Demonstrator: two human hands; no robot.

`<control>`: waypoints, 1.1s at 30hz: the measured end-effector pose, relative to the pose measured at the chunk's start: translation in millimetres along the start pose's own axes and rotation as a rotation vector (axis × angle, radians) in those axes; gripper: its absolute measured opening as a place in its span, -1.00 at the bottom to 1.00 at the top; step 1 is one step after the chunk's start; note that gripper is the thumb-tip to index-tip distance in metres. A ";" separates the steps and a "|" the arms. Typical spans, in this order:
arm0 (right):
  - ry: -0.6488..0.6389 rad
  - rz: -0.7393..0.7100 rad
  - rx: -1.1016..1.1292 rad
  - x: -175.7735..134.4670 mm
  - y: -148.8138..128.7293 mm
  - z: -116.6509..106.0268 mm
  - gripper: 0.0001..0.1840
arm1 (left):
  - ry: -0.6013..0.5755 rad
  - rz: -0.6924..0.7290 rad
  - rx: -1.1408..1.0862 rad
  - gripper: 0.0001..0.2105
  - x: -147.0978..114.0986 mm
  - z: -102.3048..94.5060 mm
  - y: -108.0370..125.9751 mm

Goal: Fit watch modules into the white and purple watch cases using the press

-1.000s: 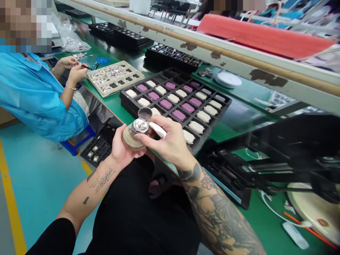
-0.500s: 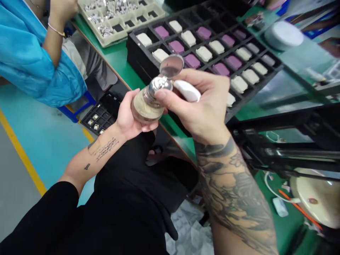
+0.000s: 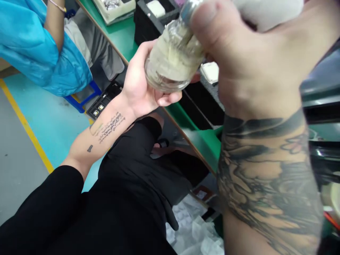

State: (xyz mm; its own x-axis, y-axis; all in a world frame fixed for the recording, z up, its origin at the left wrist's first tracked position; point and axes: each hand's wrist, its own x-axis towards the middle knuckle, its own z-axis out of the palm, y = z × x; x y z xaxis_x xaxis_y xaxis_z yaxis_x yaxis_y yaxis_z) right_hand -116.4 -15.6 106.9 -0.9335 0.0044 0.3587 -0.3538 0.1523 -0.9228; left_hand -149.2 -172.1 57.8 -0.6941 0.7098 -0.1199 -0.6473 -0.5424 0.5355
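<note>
A clear glass bottle with pale liquid (image 3: 174, 58) is tilted in front of me. My left hand (image 3: 142, 79) is wrapped round its lower part from the left and below. At the bottle's metal neck (image 3: 190, 12) lies the thumb of my right hand (image 3: 255, 67), close to the camera and slightly blurred. A white rounded case (image 3: 268, 12) is held in that hand, above the thumb. The other right fingers are hidden, and the bottle's top is cut off by the frame.
A black compartment tray (image 3: 204, 102) with white cases stands on the green bench (image 3: 124, 35). Behind it is a cream tray (image 3: 117, 14) of small metal parts. A co-worker in a blue sleeve (image 3: 53, 60) sits at left. A small black tray (image 3: 106, 97) is low beside the bench.
Both hands and the bottle have come up and right, nearer the camera. The bottle's raised round metal lid has left the view. The white case stays in my right hand.
</note>
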 end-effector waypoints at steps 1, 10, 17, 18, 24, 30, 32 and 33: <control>0.015 -0.116 -0.131 0.2 -0.5 -0.4 -0.63 | -0.036 0.025 0.007 -0.13 1.8 -2.5 -1.2; 0.040 -0.314 -0.370 -17.9 8.3 -0.6 -0.63 | -0.033 0.053 -0.001 -0.45 6.1 -29.3 -25.0; -0.023 -0.296 -0.438 -40.2 14.1 4.1 -0.67 | -0.032 -0.010 -0.020 -0.44 -10.7 -51.3 -45.8; -0.024 -0.296 -0.447 -43.3 15.8 5.5 -0.67 | -0.037 -0.024 -0.030 -0.44 -13.2 -54.8 -48.7; -0.061 -0.253 -0.447 -60.0 31.4 18.8 -0.69 | 0.032 -0.104 -0.076 -0.44 -23.8 -78.9 -66.0; -0.045 -0.244 -0.459 -76.5 57.5 36.5 -0.69 | 0.113 -0.095 -0.083 -0.46 -30.2 -110.6 -80.4; -0.073 -0.234 -0.454 -80.5 65.9 40.1 -0.67 | 0.147 -0.073 -0.079 -0.45 -33.3 -120.3 -84.1; -0.083 -0.230 -0.444 -82.0 69.6 41.5 -0.65 | 0.163 -0.062 -0.077 -0.45 -34.7 -124.5 -85.7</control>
State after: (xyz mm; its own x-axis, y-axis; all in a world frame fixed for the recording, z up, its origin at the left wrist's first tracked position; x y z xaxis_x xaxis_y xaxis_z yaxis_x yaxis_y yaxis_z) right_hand -67.0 -46.4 7.4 -0.8421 -0.1549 0.5167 -0.5089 0.5458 -0.6657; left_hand -108.9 -206.2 -88.0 -0.6902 0.6638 -0.2881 -0.7080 -0.5371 0.4586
